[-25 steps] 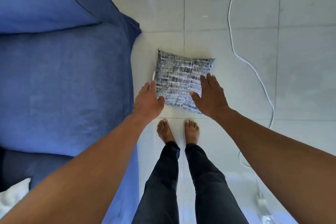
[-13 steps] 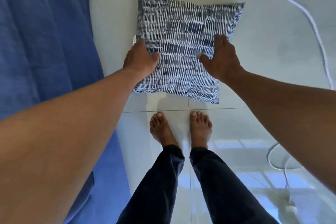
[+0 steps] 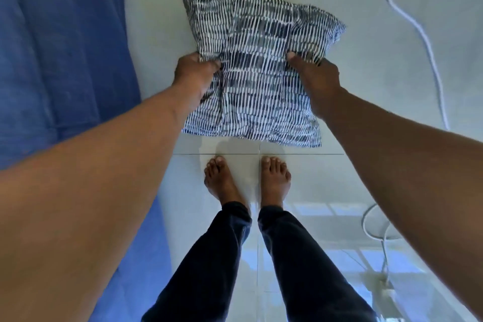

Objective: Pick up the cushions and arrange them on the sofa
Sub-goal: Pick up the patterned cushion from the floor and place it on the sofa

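A square cushion (image 3: 257, 60) with a navy and white dashed pattern lies on the pale tiled floor just beyond my bare feet. My left hand (image 3: 194, 72) is clenched on its left edge and my right hand (image 3: 315, 73) pinches its right side, bunching the fabric. The cushion's near edge still looks flat on the tiles; its far right corner is puckered. The blue sofa (image 3: 62, 42) fills the left side of the view, close beside the cushion.
A white cable (image 3: 420, 34) snakes over the tiles at the right and coils down to a plug block (image 3: 386, 286) near my right leg. My feet (image 3: 248, 180) stand right at the cushion's near edge.
I have bent lower, so the cushion looks larger. Both hands went from resting open on the cushion to closing on its sides, and the fabric now wrinkles under them.
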Demonstrator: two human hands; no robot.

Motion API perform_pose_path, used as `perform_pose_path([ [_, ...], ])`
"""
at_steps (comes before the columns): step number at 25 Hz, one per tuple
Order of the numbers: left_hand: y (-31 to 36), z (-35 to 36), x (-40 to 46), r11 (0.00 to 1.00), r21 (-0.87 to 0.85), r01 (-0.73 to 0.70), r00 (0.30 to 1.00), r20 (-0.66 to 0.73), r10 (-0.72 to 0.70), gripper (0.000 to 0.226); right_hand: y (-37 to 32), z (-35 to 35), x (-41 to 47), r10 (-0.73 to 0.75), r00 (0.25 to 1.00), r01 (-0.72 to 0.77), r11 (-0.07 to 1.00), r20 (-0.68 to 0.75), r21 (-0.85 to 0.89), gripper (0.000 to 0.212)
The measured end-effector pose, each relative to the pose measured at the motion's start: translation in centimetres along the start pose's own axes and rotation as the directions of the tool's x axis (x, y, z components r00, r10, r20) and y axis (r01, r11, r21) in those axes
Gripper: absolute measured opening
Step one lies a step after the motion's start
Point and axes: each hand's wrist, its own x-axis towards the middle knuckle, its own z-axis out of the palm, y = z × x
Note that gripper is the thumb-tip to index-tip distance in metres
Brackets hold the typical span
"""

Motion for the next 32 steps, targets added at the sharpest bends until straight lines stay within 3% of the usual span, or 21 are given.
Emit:
perform_pose_path([
  [4, 3.3, -4.4, -8.8, 0.988, -0.154, -0.015, 1.000, -0.007, 0.014, 0.006, -6.1, -2.6, -7.2, -0.077, 0.997, 0.075, 0.994, -0.020, -0.079, 0.018],
  [7, 6.8, -9.2, -16.8, 0.963, -0.269, -0.029, 0.999, -0.031, 0.021, 0.012, -12.9, -4.0, -14.4, -0.186, 0.982, 0.181, 0.973, -0.022, -0.146, 0.041],
  [13, 12.3, -20.1, -31.1, 0.905, -0.414, -0.096, 0.994, -0.095, 0.062, 0.013, -24.1, -4.6, -28.0, -0.351, 0.927, 0.370, 0.914, 0.132, -0.168, 0.024],
  [17, 13.6, -27.4, -37.0, 0.836, -0.518, -0.180, 0.980, -0.170, 0.106, 0.022, -30.0, -1.4, -34.9, -0.422, 0.875, 0.461, 0.875, 0.236, -0.144, 0.032],
  [21, 11.9, -34.3, -39.4, 0.761, -0.621, -0.186, 0.962, -0.274, 0.012, 0.023, -34.5, 5.0, -38.7, -0.434, 0.817, 0.533, 0.821, 0.380, -0.207, 0.042],
  [23, 9.6, -37.2, -39.6, 0.710, -0.682, -0.177, 0.947, -0.315, -0.067, 0.022, -36.2, 9.4, -39.9, -0.415, 0.780, 0.571, 0.777, 0.468, -0.264, 0.038],
  [26, 6.9, -40.6, -39.4, 0.613, -0.778, -0.138, 0.938, -0.301, -0.171, 0.027, -37.9, 15.6, -41.3, -0.367, 0.732, 0.616, 0.716, 0.574, -0.329, 0.024],
  [29, 4.0, -44.5, -38.8, 0.517, -0.850, -0.104, 0.896, -0.306, -0.322, 0.025, -39.1, 23.3, -43.2, -0.282, 0.662, 0.676, 0.626, 0.695, -0.390, 0.031],
  [30, 3.4, -46.3, -39.0, 0.504, -0.859, -0.095, 0.875, -0.313, -0.368, 0.034, -39.4, 26.0, -44.1, -0.261, 0.645, 0.691, 0.600, 0.719, -0.402, 0.035],
  [32, 1.9, -49.3, -38.6, 0.458, -0.879, -0.130, 0.855, -0.333, -0.397, 0.073, -40.1, 31.4, -45.8, -0.228, 0.585, 0.729, 0.568, 0.778, -0.382, 0.039],
])
